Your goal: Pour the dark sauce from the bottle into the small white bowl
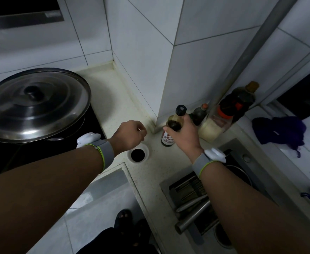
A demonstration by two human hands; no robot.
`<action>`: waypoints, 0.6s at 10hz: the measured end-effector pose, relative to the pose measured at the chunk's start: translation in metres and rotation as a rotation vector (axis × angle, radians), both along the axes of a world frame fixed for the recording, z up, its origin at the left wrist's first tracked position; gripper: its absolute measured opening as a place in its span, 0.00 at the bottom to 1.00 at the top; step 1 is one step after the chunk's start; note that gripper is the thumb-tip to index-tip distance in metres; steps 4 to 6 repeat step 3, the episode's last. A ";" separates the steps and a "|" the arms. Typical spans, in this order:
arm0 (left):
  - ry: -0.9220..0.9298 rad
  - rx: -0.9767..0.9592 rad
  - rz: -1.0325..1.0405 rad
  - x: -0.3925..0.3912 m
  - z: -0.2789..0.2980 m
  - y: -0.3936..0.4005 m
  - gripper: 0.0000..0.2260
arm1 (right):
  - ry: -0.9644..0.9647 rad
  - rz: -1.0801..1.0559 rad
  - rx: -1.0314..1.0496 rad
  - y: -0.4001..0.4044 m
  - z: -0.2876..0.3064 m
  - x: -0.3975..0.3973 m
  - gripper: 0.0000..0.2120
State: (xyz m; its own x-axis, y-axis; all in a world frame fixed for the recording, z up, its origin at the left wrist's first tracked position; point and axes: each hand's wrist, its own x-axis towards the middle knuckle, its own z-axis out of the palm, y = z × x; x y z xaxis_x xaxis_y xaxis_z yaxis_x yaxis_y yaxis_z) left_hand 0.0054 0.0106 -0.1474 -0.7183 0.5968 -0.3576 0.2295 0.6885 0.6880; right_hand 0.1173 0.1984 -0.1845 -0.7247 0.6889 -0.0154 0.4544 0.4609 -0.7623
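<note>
A glass sauce bottle (174, 123) with a black cap and a red-and-white label stands upright on the pale counter by the tiled wall corner. My right hand (182, 133) is wrapped around its upper body. The small white bowl (147, 150) sits on the counter just left of the bottle, with dark sauce in it; my left wrist hides its left part. My left hand (130, 133) hovers above the bowl with its fingers curled in and nothing visible in them.
A big steel lid (35, 105) covers a pot on the black stove at left. Several dark bottles (240, 103) and a jar crowd the wall behind the sauce bottle. A sink with a dish rack (192, 191) lies at right, a purple cloth (280, 131) beyond.
</note>
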 end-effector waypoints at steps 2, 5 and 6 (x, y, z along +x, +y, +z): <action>-0.018 0.003 0.042 0.007 -0.001 -0.027 0.08 | 0.028 0.095 0.047 0.001 0.043 0.018 0.31; -0.022 -0.007 0.060 0.023 -0.015 -0.058 0.07 | 0.065 0.062 0.055 0.002 0.074 0.028 0.31; -0.022 -0.007 0.060 0.023 -0.015 -0.058 0.07 | 0.065 0.062 0.055 0.002 0.074 0.028 0.31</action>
